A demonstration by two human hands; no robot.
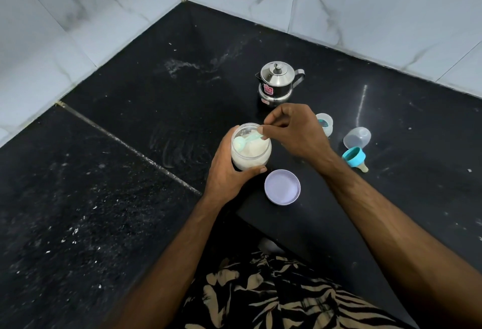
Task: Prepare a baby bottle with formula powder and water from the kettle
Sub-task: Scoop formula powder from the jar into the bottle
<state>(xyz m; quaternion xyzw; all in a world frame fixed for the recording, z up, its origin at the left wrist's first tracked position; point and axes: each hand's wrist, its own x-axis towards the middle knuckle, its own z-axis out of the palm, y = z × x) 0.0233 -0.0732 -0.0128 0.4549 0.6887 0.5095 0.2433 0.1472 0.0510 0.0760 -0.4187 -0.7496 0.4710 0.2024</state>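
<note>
One scoop (246, 141) of formula sits inside the open powder jar (251, 151) at worktop (130, 109) centre, its handle pinched by the right hand (294, 130) while the left hand (229, 169) wraps the jar. Scooping looks under way; next the level scoop must travel to the bottle (325, 123), at three o'clock just behind the right grip. Kettle (277, 83) stands at twelve, lid (282, 187) at five.

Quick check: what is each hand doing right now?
Left hand: grips the formula jar.
Right hand: fingers pinch the scoop handle.
</note>
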